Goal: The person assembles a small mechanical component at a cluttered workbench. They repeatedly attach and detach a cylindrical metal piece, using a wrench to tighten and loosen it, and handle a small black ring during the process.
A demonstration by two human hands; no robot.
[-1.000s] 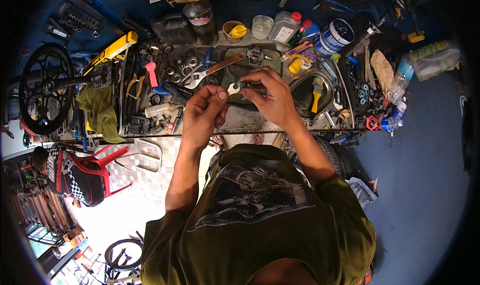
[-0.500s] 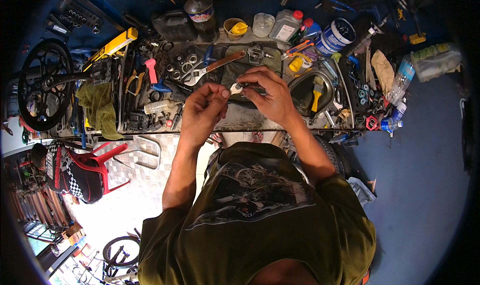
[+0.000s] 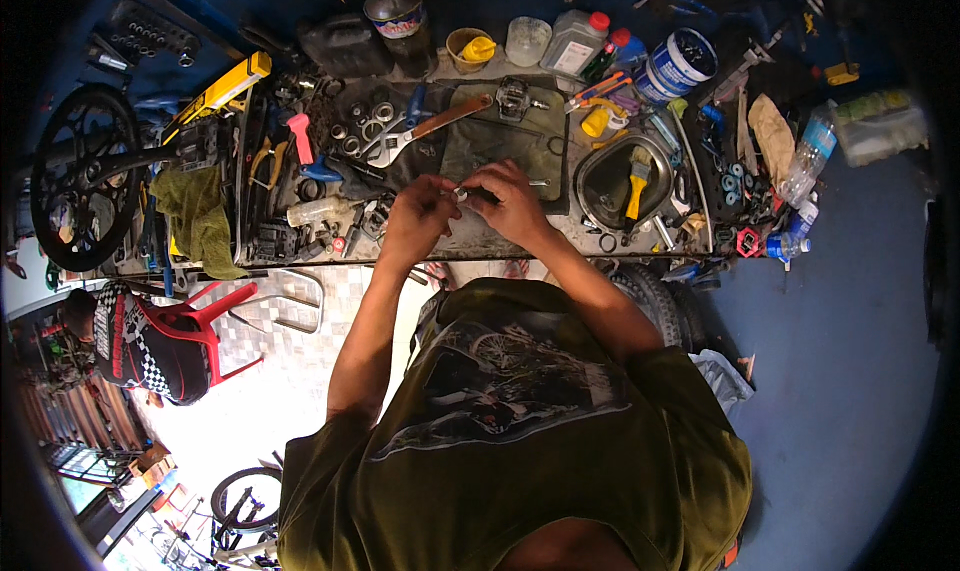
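Between my two hands, over the near part of the workbench, is a small shiny metal part (image 3: 460,196), too small to name. My left hand (image 3: 420,219) pinches it with thumb and fingers from the left. The fingers of my right hand (image 3: 508,206) close on its other side. Just beyond my hands lies an adjustable wrench (image 3: 396,147) with a brown handle. A dark mat (image 3: 480,149) bears a metal pedal-like piece (image 3: 516,101) and a thin silver tool (image 3: 540,182), partly hidden by my right hand.
On the right, a metal basin (image 3: 590,203) holds a yellow-handled brush (image 3: 637,189). Bottles and a blue-white tub (image 3: 662,83) line the back. A crankset with a black chainring (image 3: 128,181) stands at left beside a green rag (image 3: 195,211). Someone (image 3: 150,346) sits by a red chair (image 3: 208,321).
Both hands have come down and nearer to me with the small metal part, uncovering more of the mat and the thin silver tool. The part is now more hidden by my fingers.
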